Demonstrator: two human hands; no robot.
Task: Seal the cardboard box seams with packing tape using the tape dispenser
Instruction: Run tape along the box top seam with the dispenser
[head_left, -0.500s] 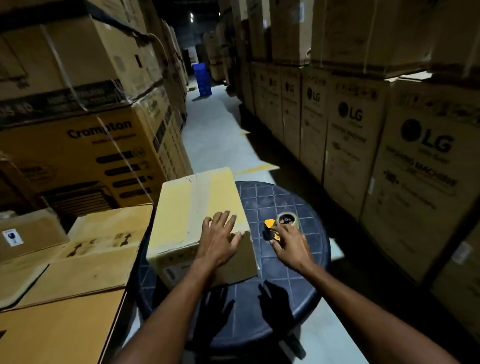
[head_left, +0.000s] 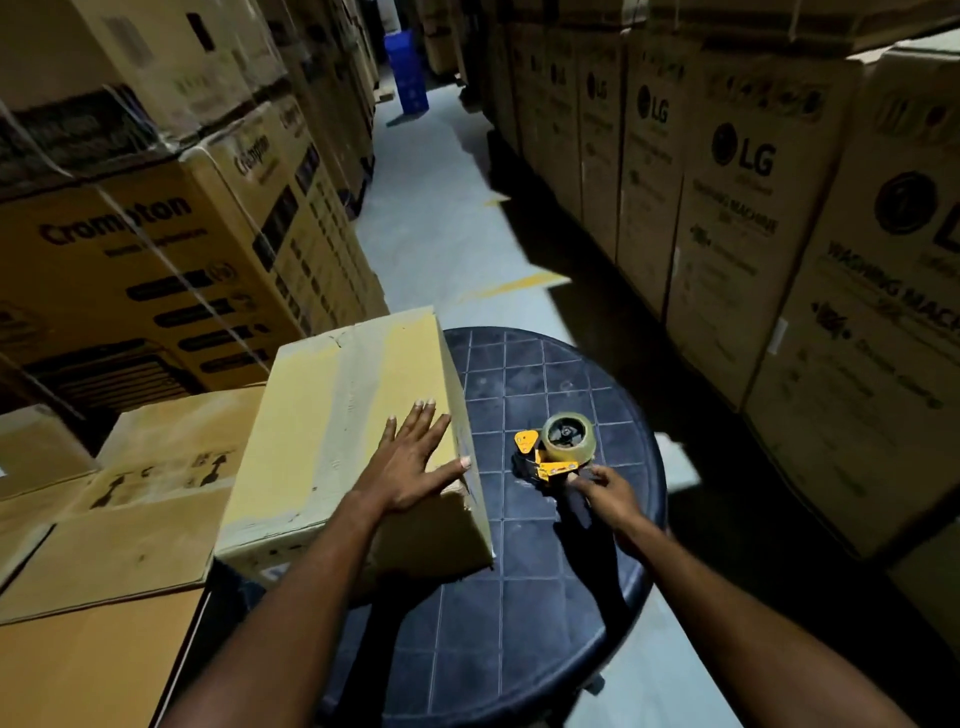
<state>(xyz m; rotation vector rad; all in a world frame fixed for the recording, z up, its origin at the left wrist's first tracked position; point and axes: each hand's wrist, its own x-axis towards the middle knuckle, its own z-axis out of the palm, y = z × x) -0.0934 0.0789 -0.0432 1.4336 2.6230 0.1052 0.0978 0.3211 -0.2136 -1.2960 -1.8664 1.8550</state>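
A closed cardboard box lies on the left part of a round dark blue table. My left hand rests flat on the box's top near its right edge, fingers straight. To the right of the box, a yellow tape dispenser with a roll of clear tape stands on the table. My right hand grips the dispenser's dark handle at its near end, fingers curled round it.
Flattened and stacked cartons lie close on the left. Tall stacks of large boxes line both sides of a narrow aisle. A blue bin stands at the far end.
My right hand has slid back from over the dispenser body to its handle, uncovering the roll. My left hand stays flat on the box.
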